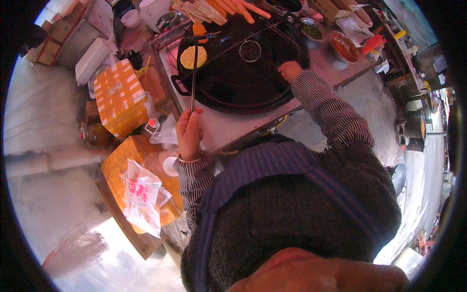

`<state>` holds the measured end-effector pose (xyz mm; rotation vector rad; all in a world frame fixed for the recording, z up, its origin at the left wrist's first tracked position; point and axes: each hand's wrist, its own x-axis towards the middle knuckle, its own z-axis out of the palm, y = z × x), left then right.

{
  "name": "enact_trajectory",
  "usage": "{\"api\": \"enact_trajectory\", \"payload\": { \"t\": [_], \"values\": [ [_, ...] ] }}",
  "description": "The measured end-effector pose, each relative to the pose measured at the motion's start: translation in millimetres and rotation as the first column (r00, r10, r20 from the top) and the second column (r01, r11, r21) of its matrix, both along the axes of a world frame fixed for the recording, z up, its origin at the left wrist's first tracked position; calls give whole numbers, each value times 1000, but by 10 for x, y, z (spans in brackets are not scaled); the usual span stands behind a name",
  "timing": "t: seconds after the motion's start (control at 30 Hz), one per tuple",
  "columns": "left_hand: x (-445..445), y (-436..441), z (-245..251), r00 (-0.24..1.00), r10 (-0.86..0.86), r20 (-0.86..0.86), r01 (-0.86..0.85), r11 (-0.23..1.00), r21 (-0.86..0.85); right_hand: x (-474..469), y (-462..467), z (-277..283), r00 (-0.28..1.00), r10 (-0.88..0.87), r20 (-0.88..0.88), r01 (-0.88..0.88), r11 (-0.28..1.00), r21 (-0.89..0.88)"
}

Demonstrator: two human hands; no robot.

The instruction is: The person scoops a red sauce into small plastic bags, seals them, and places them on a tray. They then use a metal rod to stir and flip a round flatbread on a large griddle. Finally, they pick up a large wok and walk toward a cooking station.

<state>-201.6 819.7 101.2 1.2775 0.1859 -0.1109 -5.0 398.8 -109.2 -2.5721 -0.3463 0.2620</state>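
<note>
In my left hand (189, 133) is the lower end of a long thin metal tool (194, 84), which points away over the left edge of a large round black griddle pan (233, 89). The tool's shaft crosses a round yellow egg or flatbread (188, 57) on the pan's left side. Just beyond it lies an orange oval food piece (199, 32). My right hand (290, 71) is over the right side of the pan, fingers curled; whether it holds anything thin is unclear. A metal ring (250, 51) rests on the pan, and a thin rod lies across behind it.
Sausages (233, 7) and skewered pieces lie at the pan's far edge. Bowls of green garnish (312, 30) and red sauce (344, 47) and a red squeeze bottle (373, 43) stand to the right. At left are a taped carton (118, 98) and a printed plastic bag (142, 197).
</note>
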Motion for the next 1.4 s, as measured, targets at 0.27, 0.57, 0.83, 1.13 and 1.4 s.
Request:
{"api": "enact_trajectory", "payload": {
  "t": [0.27,0.57,0.83,1.13,1.4],
  "values": [
    [-13,-2,3,1000,-12,-14,11,998,-69,429,885,223,911,-407,59,405,862,-306],
    [-48,-22,-25,1000,-18,-18,17,999,-49,300,976,184,445,99,-890,682,607,408],
    [-49,-35,-45,1000,1,8,0,1000,-26,190,438,436,835,-321,-448,411,904,120],
    [-44,-67,-31,1000,-15,-9,14,998,-63,-240,536,98,973,-218,-80,227,964,135],
    [-114,-73,7,1000,29,-9,-29,999,14,-305,88,770,550,-188,-813,704,628,331]
  ]
}}
